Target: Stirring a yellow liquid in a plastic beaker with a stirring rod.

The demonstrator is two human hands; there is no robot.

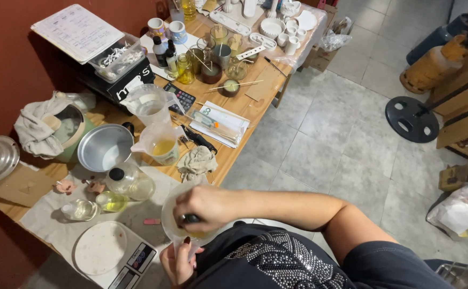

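Cluttered wooden table [255, 101] against red wall [9, 64], grey tiled floor [319, 144].

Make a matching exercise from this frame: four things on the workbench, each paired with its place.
Things:
1. Kitchen scale
2. Metal bowl
3. Calculator
4. Crumpled rag

Places:
A. Beside the tall clear measuring jug
B. Near corner of the table, left of the hands
C. Table edge, just beyond the right hand
D. Next to the green pot draped with a cloth

Pairs: 1-B, 2-D, 3-A, 4-C
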